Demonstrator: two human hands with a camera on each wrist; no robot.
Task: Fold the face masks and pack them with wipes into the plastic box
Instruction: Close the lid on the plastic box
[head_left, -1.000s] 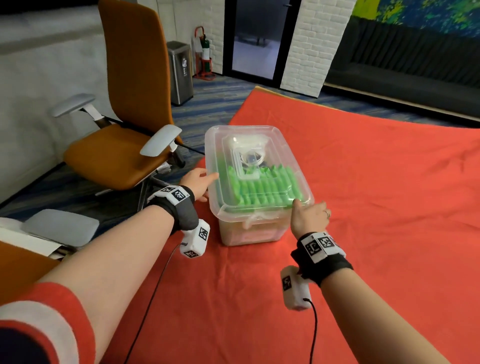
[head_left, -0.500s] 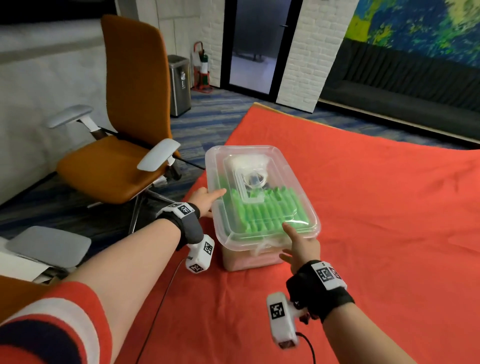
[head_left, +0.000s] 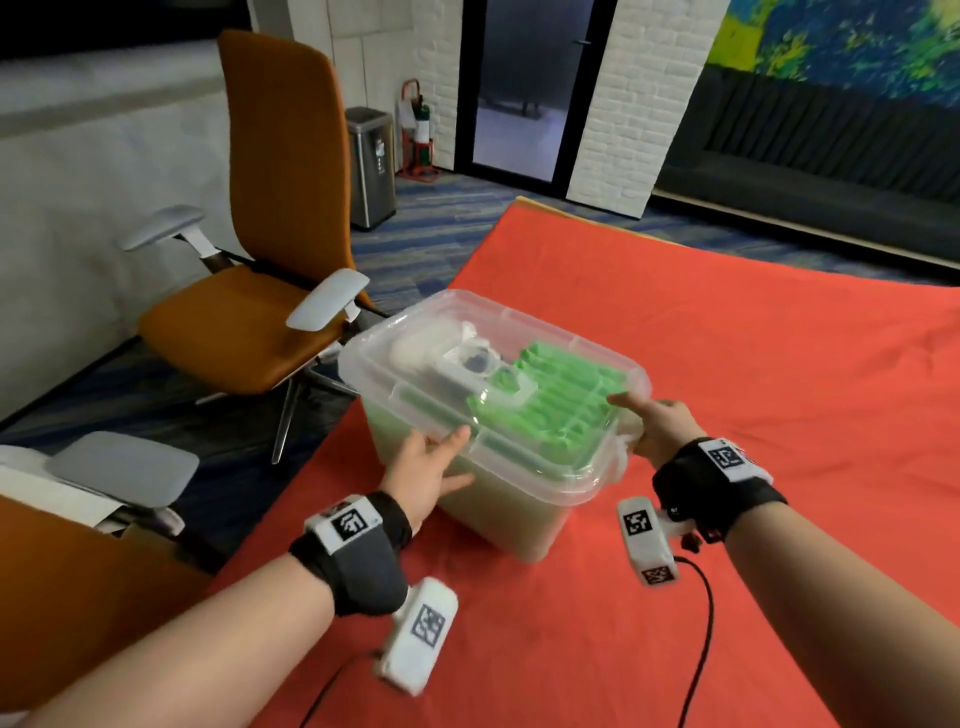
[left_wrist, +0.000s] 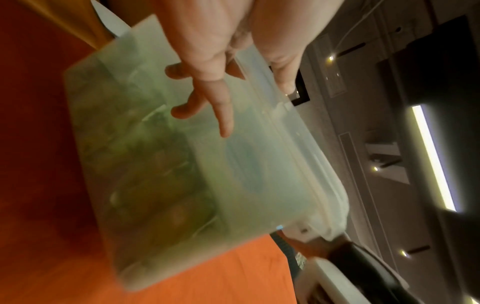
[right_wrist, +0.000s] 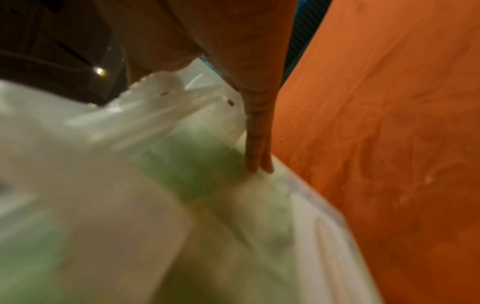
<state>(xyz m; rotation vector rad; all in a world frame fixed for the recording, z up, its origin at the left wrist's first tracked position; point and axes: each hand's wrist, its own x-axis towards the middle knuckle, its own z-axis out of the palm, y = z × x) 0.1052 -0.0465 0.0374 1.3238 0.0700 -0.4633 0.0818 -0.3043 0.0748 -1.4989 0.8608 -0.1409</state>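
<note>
The clear plastic box (head_left: 519, 514) stands on the red cloth (head_left: 753, 364) with its lid (head_left: 415, 332) on, turned diagonally. Through the lid I see a green wipes pack (head_left: 561, 400) and white items; masks cannot be made out. My left hand (head_left: 426, 467) presses flat against the near long wall, fingers spread, thumb at the lid rim. In the left wrist view the fingers (left_wrist: 223, 115) lie nearly straight on the box (left_wrist: 182, 185). My right hand (head_left: 654, 421) holds the box's right end, thumb on the lid. Its fingers (right_wrist: 259, 144) run down the end wall of the blurred box (right_wrist: 130, 205).
An orange office chair (head_left: 260, 260) stands left of the table, close to the box's far corner. A second chair's back (head_left: 78, 597) and grey armrest (head_left: 124, 467) are at lower left. The table's left edge runs just beside the box. Red cloth extends to the right.
The box has been turned from lengthwise to diagonal. My left hand slid from its far-left side to the near long wall; my right hand moved from the near end to the right end.
</note>
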